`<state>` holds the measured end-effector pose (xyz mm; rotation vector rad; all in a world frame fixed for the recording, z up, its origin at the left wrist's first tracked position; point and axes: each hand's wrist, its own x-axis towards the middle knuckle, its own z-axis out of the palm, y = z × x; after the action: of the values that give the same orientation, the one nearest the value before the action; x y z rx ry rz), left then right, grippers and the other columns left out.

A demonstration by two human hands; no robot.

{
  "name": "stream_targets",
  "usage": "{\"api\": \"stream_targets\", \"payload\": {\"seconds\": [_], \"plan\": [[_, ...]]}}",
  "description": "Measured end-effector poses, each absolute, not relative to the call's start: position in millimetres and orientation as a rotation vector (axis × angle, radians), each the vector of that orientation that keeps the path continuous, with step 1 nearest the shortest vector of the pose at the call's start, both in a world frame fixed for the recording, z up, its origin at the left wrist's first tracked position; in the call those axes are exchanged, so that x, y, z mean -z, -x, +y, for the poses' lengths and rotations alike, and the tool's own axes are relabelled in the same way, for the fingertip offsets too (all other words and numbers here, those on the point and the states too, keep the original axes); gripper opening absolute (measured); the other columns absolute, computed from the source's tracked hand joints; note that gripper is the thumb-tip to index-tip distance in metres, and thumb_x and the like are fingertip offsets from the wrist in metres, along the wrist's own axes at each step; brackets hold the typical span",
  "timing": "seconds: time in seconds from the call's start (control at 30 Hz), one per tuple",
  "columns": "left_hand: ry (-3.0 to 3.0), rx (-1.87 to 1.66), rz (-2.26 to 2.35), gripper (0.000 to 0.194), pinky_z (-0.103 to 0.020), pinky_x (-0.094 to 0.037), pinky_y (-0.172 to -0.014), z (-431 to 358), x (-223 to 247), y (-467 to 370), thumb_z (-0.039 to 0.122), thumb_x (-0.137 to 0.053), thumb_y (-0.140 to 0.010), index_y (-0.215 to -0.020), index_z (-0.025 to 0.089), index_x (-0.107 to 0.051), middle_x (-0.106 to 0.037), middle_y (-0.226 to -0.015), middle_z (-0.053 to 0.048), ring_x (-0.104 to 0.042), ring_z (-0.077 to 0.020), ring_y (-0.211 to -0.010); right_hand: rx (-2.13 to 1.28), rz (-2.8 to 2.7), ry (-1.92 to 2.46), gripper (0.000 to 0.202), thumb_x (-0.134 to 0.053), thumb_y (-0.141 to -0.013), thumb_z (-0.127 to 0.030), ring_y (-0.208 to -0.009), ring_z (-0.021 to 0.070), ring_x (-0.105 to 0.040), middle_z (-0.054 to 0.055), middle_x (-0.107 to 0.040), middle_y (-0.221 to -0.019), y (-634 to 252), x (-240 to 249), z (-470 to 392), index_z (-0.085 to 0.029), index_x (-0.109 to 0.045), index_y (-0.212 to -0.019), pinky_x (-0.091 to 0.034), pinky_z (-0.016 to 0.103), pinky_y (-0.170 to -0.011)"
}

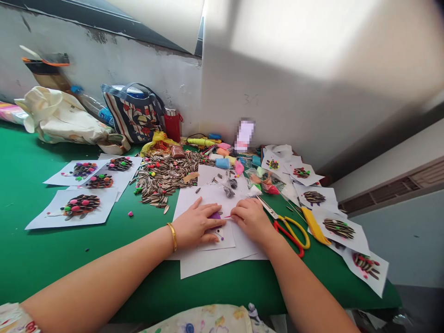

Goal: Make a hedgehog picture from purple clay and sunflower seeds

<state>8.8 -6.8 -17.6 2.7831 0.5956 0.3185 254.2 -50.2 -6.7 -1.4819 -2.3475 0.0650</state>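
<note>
My left hand (203,222), with a gold bangle at its wrist, lies flat with fingers spread on a small white card (226,241). Purple clay (215,216) shows between its fingers, and small dark and purple dots sit lower on the card. My right hand (251,219) is closed in a pinch at the card's right side. From its fingertips a thin pink pointed piece (228,216) sticks out toward the purple clay; whether it is clay or a tool I cannot tell. Larger white sheets (204,268) lie under the card.
Striped sunflower seeds (166,173) form a pile behind my hands. Scissors (289,226) and a yellow utility knife (315,225) lie at right. Finished hedgehog cards (74,208) line both sides. Bags of clay (267,180), a red flask (172,125) and a striped tote (133,113) stand behind.
</note>
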Motion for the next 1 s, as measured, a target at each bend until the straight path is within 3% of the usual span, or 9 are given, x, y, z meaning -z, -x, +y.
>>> {"api": "stream_targets", "payload": {"seconds": [0.2,0.5,0.63,0.8,1.0], "plan": [[-2.779,-0.297,0.602,0.052,-0.062,-0.013,-0.115,-7.5,15.7,-8.3,0.059,-0.053,-0.089,-0.135,0.035,-0.055,-0.043,-0.149,-0.013,-0.041,-0.0329,-0.135,-0.212,-2.461,1.335,0.011,-0.062,-0.09,-0.023,-0.086,0.0172,-0.054,0.002,-0.064,-0.083,-262.3,-2.5,-54.7,-0.024,-0.07,-0.083,-0.031,0.034,-0.085],[-2.776,-0.324,0.609,0.052,-0.061,-0.012,-0.116,-7.8,15.7,-9.0,0.058,-0.055,-0.088,-0.135,0.035,-0.055,-0.044,-0.148,-0.012,-0.042,-0.0317,-0.135,0.097,-2.552,1.313,0.018,-0.057,-0.093,-0.026,-0.083,0.0182,-0.047,0.003,-0.062,-0.08,-245.0,0.4,-56.1,-0.022,-0.068,-0.08,-0.028,0.037,-0.088],[-2.783,-0.294,0.622,0.053,-0.06,-0.012,-0.116,-7.8,15.0,-8.7,0.058,-0.055,-0.088,-0.135,0.035,-0.055,-0.044,-0.149,-0.011,-0.041,-0.0309,-0.136,0.045,-2.539,1.316,0.017,-0.058,-0.091,-0.023,-0.082,0.0179,-0.049,0.003,-0.062,-0.078,-247.5,-0.2,-55.7,-0.021,-0.067,-0.077,-0.03,0.036,-0.085],[-2.757,-0.305,0.62,0.055,-0.06,-0.014,-0.116,-7.6,14.9,-8.4,0.057,-0.055,-0.088,-0.137,0.032,-0.053,-0.044,-0.148,-0.013,-0.042,-0.0308,-0.135,-0.19,-2.381,1.33,0.009,-0.063,-0.088,-0.02,-0.084,0.0168,-0.055,0.002,-0.065,-0.082,-260.0,-0.3,-50.1,-0.021,-0.068,-0.081,-0.033,0.033,-0.084],[-2.755,-0.276,0.642,0.055,-0.062,-0.016,-0.115,-7.6,12.8,-10.6,0.057,-0.054,-0.089,-0.135,0.028,-0.056,-0.043,-0.148,-0.016,-0.04,-0.0315,-0.137,-0.013,-2.24,1.486,0.012,-0.06,-0.092,-0.023,-0.089,0.0189,-0.055,0.004,-0.066,-0.089,-250.3,12.1,-39.2,-0.023,-0.071,-0.089,-0.031,0.035,-0.086]]}}
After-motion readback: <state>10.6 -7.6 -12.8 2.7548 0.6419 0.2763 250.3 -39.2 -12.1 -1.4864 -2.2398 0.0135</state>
